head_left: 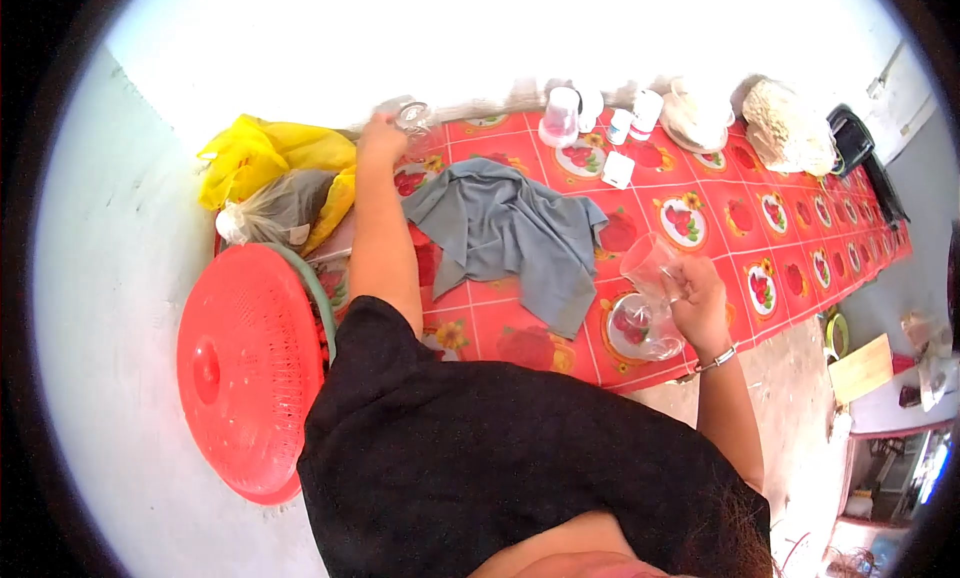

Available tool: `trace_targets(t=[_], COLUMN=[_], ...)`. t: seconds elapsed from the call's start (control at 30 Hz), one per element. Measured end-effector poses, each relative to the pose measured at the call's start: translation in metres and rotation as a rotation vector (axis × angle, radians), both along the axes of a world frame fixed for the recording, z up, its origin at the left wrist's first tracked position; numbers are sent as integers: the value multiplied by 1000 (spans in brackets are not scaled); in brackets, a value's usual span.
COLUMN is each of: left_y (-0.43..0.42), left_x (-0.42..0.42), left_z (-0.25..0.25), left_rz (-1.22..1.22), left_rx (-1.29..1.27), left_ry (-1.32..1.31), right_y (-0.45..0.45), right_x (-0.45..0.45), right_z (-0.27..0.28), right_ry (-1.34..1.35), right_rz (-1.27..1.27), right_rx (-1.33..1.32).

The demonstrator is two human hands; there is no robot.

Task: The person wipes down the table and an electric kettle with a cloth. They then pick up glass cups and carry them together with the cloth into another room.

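My left hand (383, 140) reaches to the back left of the table, its fingers closed around a clear drinking glass (415, 116) near the wall. My right hand (698, 296) grips another clear glass (652, 262), tilted over the front edge of the table. Just below it is more clear glassware (658, 340); I cannot tell whether it is a separate glass. Between my hands a grey cloth (510, 223) lies crumpled on the red patterned tablecloth (497, 338).
Left of the table are a red plastic basket lid (235, 373) and yellow and clear bags (262, 153). Along the back stand a clear cup (560, 118), white bottles (645, 111), a small white box (617, 170), bagged items (785, 126) and a black container (851, 141).
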State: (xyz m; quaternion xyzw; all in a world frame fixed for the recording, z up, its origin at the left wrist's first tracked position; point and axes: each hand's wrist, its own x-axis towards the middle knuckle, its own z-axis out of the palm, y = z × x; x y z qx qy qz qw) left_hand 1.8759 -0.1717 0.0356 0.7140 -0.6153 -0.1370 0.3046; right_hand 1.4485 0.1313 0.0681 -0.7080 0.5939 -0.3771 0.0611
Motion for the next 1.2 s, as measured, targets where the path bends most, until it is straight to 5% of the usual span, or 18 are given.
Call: trace_targets(t=[0.23, 0.4, 0.73, 0.93, 1.2], left_y=[43, 55, 115, 162, 192], left_x=[-24, -59, -161, -213, -245], left_z=[33, 64, 112, 117, 115], left_rz=[-3, -268, -751, -886, -1096], left_rx=[-35, -301, -386, -316, -390], left_ry=[5, 12, -250, -248, -270], right_y=[-3, -1, -9, -10, -4], right_x=[5, 10, 14, 14, 10], right_z=[-4, 12, 30, 64, 50], right_ry=[25, 61, 13, -103, -333], right_rz=[-56, -34, 228, 496, 358], right_rx=[10, 27, -276, 60, 222])
